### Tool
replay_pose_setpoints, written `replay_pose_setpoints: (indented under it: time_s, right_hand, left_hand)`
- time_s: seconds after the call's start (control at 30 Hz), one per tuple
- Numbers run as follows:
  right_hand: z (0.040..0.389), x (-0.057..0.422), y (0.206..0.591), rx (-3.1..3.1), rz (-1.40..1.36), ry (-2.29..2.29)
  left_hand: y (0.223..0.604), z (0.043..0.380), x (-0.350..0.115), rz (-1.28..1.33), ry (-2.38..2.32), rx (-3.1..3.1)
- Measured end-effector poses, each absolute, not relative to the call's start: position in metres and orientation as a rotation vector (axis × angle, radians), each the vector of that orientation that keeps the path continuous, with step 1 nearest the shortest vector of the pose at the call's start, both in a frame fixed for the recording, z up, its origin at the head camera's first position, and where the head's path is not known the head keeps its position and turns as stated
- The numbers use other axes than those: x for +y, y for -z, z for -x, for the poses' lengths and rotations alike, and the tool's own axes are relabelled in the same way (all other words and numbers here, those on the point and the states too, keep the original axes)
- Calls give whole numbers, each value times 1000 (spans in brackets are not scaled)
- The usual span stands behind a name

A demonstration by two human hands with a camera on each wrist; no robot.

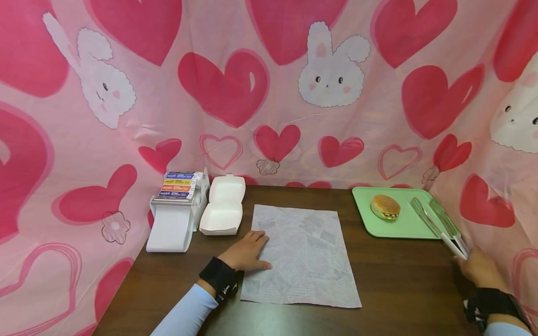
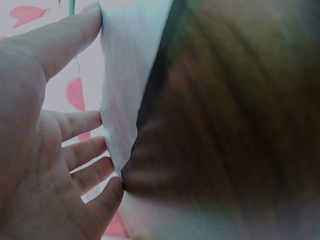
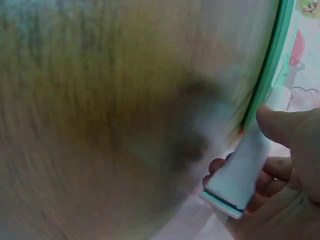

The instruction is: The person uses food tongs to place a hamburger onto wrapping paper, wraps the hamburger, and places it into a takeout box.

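My left hand (image 1: 245,252) rests on the left edge of a printed paper sheet (image 1: 302,256), its fingers spread and fairly straight. From the left wrist view, the fingertips touch the margin of the sheet (image 2: 125,60). On the right, my right hand (image 1: 482,269) grips a pair of tongs (image 1: 446,238) by the white handles. The fingers curl round the handle (image 3: 237,172) in the right wrist view. The tongs' splayed ends lie over a green tray (image 1: 403,233). Left of them on that tray sits a burger (image 1: 385,207) with a browned bun.
A label dispenser (image 1: 201,200) with coloured labels and a white strip hanging in front stands at the back left. Beside it is a white clamshell box (image 1: 222,219) with its lid up. A pink heart-patterned cloth (image 1: 286,112) surrounds the brown table (image 1: 399,280).
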State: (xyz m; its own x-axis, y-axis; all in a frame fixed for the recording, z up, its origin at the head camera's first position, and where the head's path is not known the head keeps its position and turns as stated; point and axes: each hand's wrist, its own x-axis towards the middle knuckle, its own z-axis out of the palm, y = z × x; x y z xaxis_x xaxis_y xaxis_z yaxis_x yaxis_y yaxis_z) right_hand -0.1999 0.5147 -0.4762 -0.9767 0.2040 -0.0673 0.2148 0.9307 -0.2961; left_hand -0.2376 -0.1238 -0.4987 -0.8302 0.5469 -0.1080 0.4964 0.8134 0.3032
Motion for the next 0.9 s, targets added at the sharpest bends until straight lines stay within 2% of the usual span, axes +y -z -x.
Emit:
replay_pose_setpoints:
  time_s: [0.27, 0.57, 0.9]
  right_hand:
    - [201, 516, 493, 3228, -317, 575]
    - [196, 496, 484, 3364, -202, 556]
    - [191, 453, 467, 3380, -33, 491]
  left_hand:
    - [500, 239, -124, -819, -385, 2811]
    - [501, 238, -123, -814, -377, 2816]
    - [501, 237, -123, -819, -379, 2813]
